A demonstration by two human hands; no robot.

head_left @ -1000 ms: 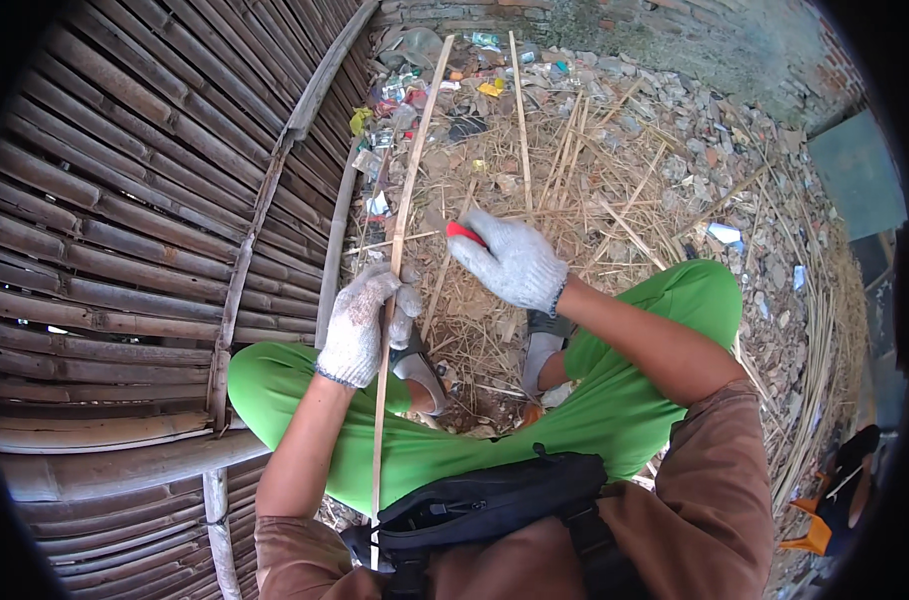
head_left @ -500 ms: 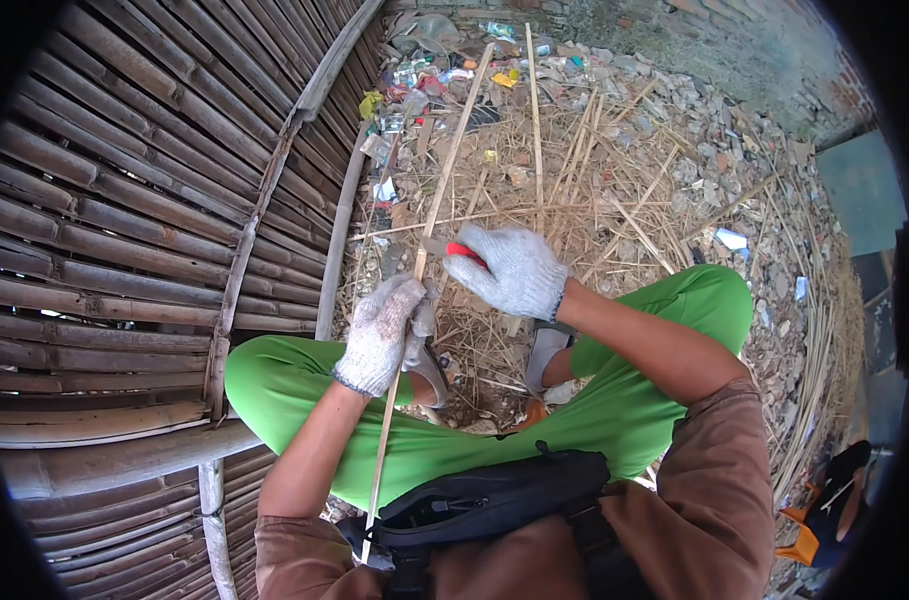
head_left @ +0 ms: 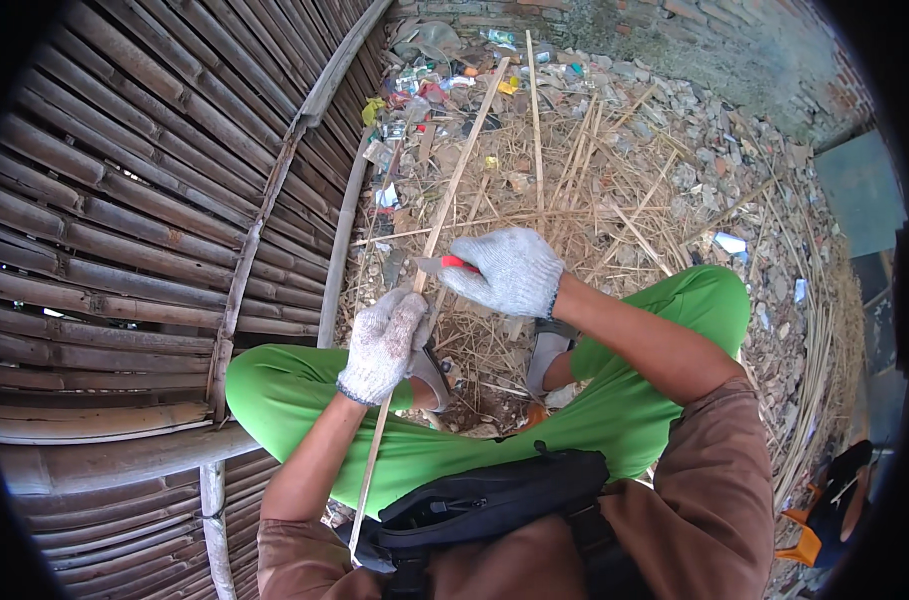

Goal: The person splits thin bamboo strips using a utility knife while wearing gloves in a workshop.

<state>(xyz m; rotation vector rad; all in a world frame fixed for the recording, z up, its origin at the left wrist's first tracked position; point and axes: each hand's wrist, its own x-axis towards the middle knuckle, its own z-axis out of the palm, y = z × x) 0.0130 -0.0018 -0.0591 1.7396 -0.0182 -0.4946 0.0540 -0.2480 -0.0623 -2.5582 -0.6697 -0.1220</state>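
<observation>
My left hand (head_left: 382, 345), in a pale knitted work glove with brownish stains, is closed round a long thin bamboo strip (head_left: 461, 168). The strip slants from the rubble ground ahead, through my grip, and down beside my waist bag. My right hand (head_left: 507, 272), gloved too, is closed on the red handle of a knife (head_left: 458, 263). Its short blade points left and lies against the strip, just beyond my left fingers. Both hands are over the gap between my bent knees in green trousers.
A slatted bamboo wall (head_left: 124, 230) rises close on my left. More bamboo strips (head_left: 534, 120), shavings, stones and litter cover the ground ahead, up to a brick wall (head_left: 674, 45). A black waist bag (head_left: 494, 492) sits at my lap. Someone on an orange chair (head_left: 799, 540) is at lower right.
The knife and my right hand have come slightly down and left, nearer my left hand. My left hand has shifted a little downward, and the strip's lower end has swung slightly left.
</observation>
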